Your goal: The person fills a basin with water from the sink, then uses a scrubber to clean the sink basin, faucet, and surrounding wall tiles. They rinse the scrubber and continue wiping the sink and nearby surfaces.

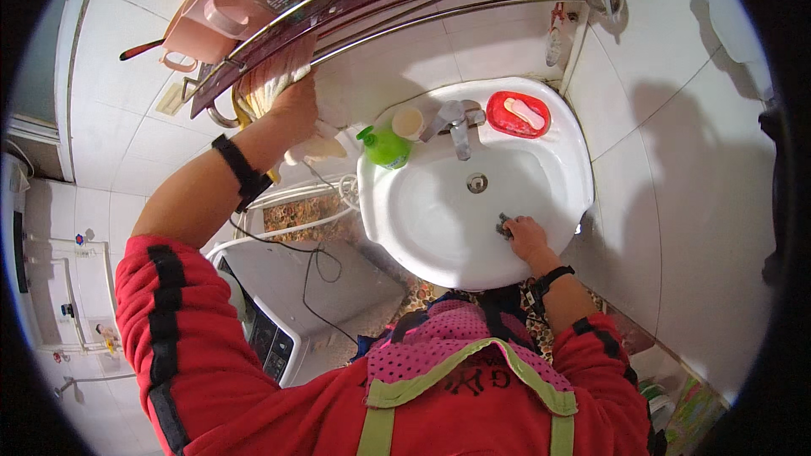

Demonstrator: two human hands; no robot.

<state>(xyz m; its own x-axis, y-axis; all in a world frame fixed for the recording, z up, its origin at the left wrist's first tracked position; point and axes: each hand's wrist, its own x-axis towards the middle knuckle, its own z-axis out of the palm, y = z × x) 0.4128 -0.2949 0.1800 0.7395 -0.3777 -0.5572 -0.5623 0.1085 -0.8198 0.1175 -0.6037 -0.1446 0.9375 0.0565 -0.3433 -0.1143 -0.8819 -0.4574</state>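
Observation:
My left hand (293, 108) is raised at the rack on the left, closed on a pale striped towel (269, 84) that hangs there; its fingertips are partly hidden. Low in the white washbasin (422, 232), toward its near right side, my right hand (529, 237) holds a dark grey-green scrubber (504, 225) against the bowl. The faucet (458, 131) stands at the back of the basin, above the metal drain (477, 182). A green pump bottle (385, 149) and a pale cup (408, 123) are left of it. On its right, a red soap dish (497, 122) carries a pinkish-white bar of soap (525, 112).
A dark shelf with metal rails (439, 17) runs across the wall above the basin, with pink cups (198, 34) at its left end. Beneath my left arm stands a grey-white washing machine (312, 287), with a black cable (314, 252) across it. Tiled wall (621, 203) borders the right side.

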